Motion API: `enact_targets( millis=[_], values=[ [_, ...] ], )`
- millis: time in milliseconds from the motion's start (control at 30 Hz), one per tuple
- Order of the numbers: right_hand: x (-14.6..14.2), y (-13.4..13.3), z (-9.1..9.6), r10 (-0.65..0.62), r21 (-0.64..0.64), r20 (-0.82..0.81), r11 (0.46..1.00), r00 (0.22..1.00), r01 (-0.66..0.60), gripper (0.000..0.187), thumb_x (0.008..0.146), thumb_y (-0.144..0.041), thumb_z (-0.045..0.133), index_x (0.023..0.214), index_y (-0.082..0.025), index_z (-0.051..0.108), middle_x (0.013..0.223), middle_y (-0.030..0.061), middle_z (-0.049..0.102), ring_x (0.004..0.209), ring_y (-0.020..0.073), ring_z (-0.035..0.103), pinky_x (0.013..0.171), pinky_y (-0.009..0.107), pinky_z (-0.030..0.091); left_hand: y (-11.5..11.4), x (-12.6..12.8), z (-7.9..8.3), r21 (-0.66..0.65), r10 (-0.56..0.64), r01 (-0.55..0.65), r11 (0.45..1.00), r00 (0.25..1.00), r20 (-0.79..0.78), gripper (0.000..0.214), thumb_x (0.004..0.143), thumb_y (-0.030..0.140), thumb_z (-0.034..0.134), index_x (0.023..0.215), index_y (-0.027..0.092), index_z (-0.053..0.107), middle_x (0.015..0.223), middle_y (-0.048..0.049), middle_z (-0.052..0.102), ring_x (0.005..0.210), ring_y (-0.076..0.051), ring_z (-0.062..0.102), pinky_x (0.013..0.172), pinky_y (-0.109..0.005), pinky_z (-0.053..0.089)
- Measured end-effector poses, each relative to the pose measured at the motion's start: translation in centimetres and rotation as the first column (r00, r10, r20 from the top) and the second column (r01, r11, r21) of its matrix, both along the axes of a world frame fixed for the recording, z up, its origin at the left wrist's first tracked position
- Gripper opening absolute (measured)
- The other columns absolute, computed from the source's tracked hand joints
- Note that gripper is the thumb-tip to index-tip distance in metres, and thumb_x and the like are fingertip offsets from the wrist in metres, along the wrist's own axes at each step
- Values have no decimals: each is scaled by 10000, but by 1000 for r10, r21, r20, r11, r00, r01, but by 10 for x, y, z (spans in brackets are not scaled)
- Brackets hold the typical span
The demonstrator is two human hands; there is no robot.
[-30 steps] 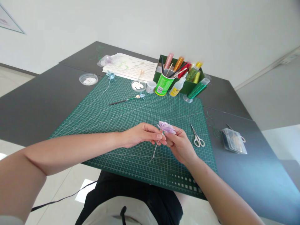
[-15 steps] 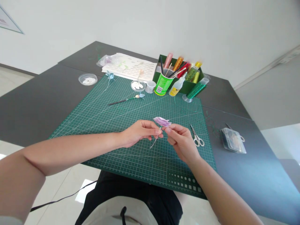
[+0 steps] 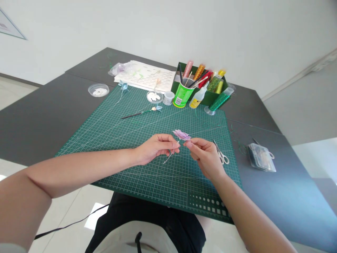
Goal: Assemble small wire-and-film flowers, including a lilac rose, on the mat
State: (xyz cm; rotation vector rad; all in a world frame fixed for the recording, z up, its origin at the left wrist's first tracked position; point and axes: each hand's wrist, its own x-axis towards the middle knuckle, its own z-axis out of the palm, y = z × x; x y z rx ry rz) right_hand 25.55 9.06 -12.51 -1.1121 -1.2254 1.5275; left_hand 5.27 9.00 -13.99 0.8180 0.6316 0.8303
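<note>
A small purple artificial flower point(image 3: 181, 135) is held above the green cutting mat point(image 3: 147, 175), its petals facing up. My left hand point(image 3: 160, 147) is closed in a pinch on the thin pale stem point(image 3: 170, 157) under the bloom; the stem's loose end slants down to the left. My right hand point(image 3: 202, 151) pinches at the right underside of the flower, thumb and forefinger together. Whether it grips a petal or a fine thread there is too small to tell. White-handled scissors point(image 3: 223, 159) lie on the mat beside my right hand, partly hidden by it.
Behind the hands stand a green can of tools point(image 3: 183, 93), a glue bottle point(image 3: 198, 96), a small tub point(image 3: 168, 98) and a dish of white pieces point(image 3: 154, 96). A brush-like stick point(image 3: 131, 115) and a blue flower point(image 3: 123, 85) lie left. A clear box point(image 3: 261, 158) sits right.
My two hands have moved slightly apart, the right one a little to the right. The stem's free end has swung left, and the flower has tilted a little.
</note>
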Motion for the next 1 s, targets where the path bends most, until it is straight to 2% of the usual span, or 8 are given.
enact_targets(
  millis=[167, 333, 433, 567, 700, 800, 1000],
  values=[
    [4, 0, 3, 58, 44, -25, 997, 998, -57, 219, 729, -408, 868, 682, -207, 796, 427, -84, 360, 435, 50, 208, 435, 244, 131, 1, 1, 1, 90, 67, -58, 994, 992, -109, 208, 780, 305, 820, 754, 135, 702, 743, 0, 706, 614, -65, 534, 609, -222, 414],
    [12, 0, 0, 63, 171, 37, 983, 997, -68, 88, 768, -345, 845, 737, -263, 852, 437, -49, 480, 442, 65, 270, 440, 248, 179, 0, 0, 5, 171, 151, -106, 979, 950, -272, 207, 785, 311, 784, 717, 141, 687, 706, 4, 696, 578, -66, 499, 589, -225, 398],
    [15, -1, -1, 59, 244, 110, 966, 992, -85, 35, 764, -319, 854, 753, -288, 864, 482, -13, 603, 451, 84, 353, 437, 250, 238, 0, 0, 7, 189, 130, -63, 980, 920, -370, 188, 788, 301, 767, 720, 144, 689, 693, 0, 695, 569, -77, 513, 543, -222, 378],
    [16, -4, 4, 65, 310, 199, 942, 978, -126, 31, 747, -317, 874, 746, -287, 865, 605, 40, 752, 488, 134, 531, 433, 258, 359, -1, 1, 5, 228, 76, 38, 973, 879, -471, 153, 797, 261, 748, 710, 151, 686, 620, 29, 645, 537, -80, 502, 512, -220, 364],
    [17, -4, 6, 52, 347, 212, 930, 976, -125, 21, 768, -312, 861, 770, -291, 867, 657, 45, 788, 532, 162, 635, 468, 264, 459, -4, 1, -1, 320, 78, 116, 941, 841, -535, 158, 821, 253, 744, 707, 159, 686, 610, 42, 631, 541, -81, 517, 536, -220, 383],
    [16, -2, 6, 20, 350, 229, 931, 973, -101, 38, 789, -300, 835, 789, -284, 869, 635, 41, 777, 531, 164, 645, 477, 267, 477, -8, 0, -1, 440, 113, 192, 877, 809, -577, 137, 848, 250, 730, 737, 173, 708, 663, 36, 676, 590, -93, 569, 595, -228, 429],
    [10, 2, 9, -34, 310, 284, 949, 958, -58, 50, 772, -314, 818, 770, -290, 863, 759, 54, 819, 634, 205, 707, 553, 310, 541, -12, -1, 3, 687, 230, 360, 632, 759, -609, 104, 850, 158, 694, 761, 203, 724, 739, 28, 743, 673, -121, 625, 699, -255, 444]
  ],
)
